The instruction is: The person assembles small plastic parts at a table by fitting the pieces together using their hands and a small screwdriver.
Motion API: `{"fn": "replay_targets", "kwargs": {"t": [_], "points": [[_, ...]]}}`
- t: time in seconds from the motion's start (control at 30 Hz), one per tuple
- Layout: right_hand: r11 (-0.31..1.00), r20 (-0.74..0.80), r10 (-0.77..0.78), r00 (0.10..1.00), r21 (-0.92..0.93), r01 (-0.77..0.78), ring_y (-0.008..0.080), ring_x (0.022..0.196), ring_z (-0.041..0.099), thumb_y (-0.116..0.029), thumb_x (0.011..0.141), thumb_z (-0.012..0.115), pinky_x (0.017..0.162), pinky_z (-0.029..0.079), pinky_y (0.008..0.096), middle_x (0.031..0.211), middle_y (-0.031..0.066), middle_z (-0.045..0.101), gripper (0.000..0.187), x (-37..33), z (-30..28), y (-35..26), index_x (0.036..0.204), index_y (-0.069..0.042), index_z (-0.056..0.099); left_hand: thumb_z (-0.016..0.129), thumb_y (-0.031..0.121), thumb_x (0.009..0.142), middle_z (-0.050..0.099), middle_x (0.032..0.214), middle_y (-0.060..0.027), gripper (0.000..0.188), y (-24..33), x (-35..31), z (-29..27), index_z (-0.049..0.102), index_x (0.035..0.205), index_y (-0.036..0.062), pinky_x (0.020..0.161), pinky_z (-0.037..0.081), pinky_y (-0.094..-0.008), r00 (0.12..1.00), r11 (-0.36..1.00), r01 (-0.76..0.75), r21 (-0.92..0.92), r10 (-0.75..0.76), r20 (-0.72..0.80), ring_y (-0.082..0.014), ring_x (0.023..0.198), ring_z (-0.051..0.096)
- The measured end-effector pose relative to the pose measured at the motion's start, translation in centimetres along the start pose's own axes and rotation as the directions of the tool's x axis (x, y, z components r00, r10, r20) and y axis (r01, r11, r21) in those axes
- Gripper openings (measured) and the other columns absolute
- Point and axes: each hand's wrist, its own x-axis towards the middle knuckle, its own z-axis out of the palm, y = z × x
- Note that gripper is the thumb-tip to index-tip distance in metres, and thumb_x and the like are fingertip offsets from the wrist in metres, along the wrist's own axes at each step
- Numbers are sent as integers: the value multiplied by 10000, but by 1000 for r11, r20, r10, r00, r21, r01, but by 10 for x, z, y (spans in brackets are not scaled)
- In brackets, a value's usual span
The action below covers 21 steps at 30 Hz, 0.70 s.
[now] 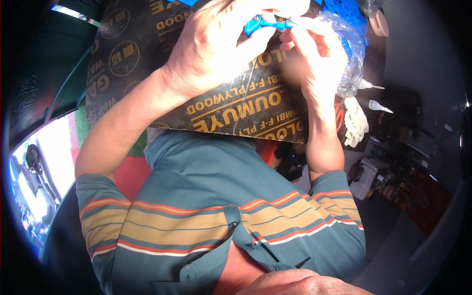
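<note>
Over the far part of a dark printed plywood board, my left hand is closed around a small blue plastic piece. The piece has a rounded head with a small brassy spot and a thin stem reaching to the right. At the stem's far end, the fingertips of my right hand are pinched together on its tip. Whether a separate small part sits between those fingertips is hidden. Strong light washes out the edges of my left fingers.
Right of my right hand lies a clear plastic bag with blue pieces inside. More blue pieces are at the top edge. A whitish glove, a white nozzle and a pale roll lie along the right side.
</note>
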Motion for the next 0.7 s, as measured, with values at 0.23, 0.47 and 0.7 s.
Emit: {"fn": "replay_targets", "kwargs": {"t": [0.23, 0.47, 0.7], "points": [[1000, -5, 21, 1000, 14, -21, 199, 908, 756, -49, 975, 743, 771, 620, 303, 1010, 152, 765, 215, 1, 2, -1, 1169, 22, 686, 724, 25, 912, 720, 944, -65, 225, 2, 1, -7, 662, 1128, 14, 701, 555, -293, 878, 848, 464, -256, -403, 258, -114, 791, 679], [1000, 41, -11, 999, 9, 10, 203, 897, 759, -54, 984, 729, 749, 620, 301, 1011, 161, 773, 200, 1, 4, 2, 1162, 26, 685, 683, 78, 1006, 708, 945, -10, 134, 8, 10, -11, 674, 1127, 20, 695, 536, -211, 663, 487, 746, -454, -605, 440, -47, 789, 636], [998, 34, 32, 999, 60, -34, 194, 879, 752, -63, 993, 719, 747, 613, 299, 1013, 156, 773, 198, 2, 4, 1, 1164, 31, 685, 672, 120, 1029, 709, 1014, -29, 177, -14, -2, -4, 662, 1171, 15, 723, 551, -214, 746, 529, 665, -527, -495, 445, -62, 852, 651]]}}
